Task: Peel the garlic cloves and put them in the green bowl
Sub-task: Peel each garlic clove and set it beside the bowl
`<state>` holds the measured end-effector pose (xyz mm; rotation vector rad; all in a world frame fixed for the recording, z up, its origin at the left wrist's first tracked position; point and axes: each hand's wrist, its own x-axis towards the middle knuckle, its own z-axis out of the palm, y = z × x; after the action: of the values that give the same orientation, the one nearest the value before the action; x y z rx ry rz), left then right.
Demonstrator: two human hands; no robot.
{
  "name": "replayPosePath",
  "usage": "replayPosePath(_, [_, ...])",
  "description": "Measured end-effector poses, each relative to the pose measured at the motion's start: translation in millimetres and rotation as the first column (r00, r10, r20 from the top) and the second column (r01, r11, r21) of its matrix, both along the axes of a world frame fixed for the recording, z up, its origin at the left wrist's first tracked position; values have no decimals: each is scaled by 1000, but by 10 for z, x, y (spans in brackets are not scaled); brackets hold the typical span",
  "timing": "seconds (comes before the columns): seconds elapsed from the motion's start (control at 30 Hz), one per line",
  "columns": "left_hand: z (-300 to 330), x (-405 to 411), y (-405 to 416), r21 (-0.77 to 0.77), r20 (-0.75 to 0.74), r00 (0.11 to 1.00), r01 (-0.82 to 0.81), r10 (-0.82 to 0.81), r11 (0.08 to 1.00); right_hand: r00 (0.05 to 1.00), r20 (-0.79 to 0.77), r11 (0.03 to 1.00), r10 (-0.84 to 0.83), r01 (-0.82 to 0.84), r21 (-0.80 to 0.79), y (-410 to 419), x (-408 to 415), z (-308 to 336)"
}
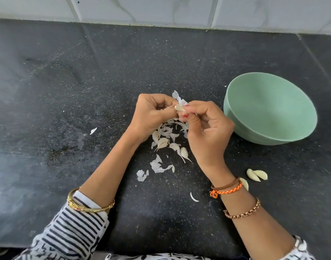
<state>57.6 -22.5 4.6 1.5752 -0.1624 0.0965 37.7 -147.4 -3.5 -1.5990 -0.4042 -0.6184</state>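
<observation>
Two hands [181, 117], one clove [179, 108], one green bowl [269, 109].

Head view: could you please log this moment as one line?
step: peeling | both hands pinch clove | bowl empty | three peeled cloves on counter

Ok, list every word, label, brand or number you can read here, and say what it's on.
None. The green bowl is plain, the dark counter and wall tiles carry no print, and the striped sleeve shows only pattern, no lettering.
</observation>
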Motion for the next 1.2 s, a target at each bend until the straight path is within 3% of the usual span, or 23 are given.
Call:
replayPosePath(0.1, [-15,33,56,8,-31,999,-41,41,999,999,-33,998,-19,21,57,-32,16,38])
replayPosePath(0.23, [-48,79,129,-20,27,992,-123,124,992,984,-162,997,-73,66,-50,-92,84,15])
replayPosePath(0.37, [-92,60,103,116,153,987,-65,47,991,979,-184,984,-90,59,-167,-79,78,-18])
replayPosePath(0.47, [-68,48,79,56,175,985,-9,-1,998,974,-212,985,-81,45,-167,-67,70,-22])
replayPosePath(0.63, [-88,60,104,52,146,988,49,-56,997,956,-289,996,-57,33,-85,-57,63,18])
replayPosePath(0.93, [-126,74,95,133,187,982,-14,-11,991,901,-429,990,67,-5,143,-59,48,101])
replayPosePath(1.2, [-86,36,71,333,346,938,-95,-28,938,881,-466,986,77,1,166,-76,53,121])
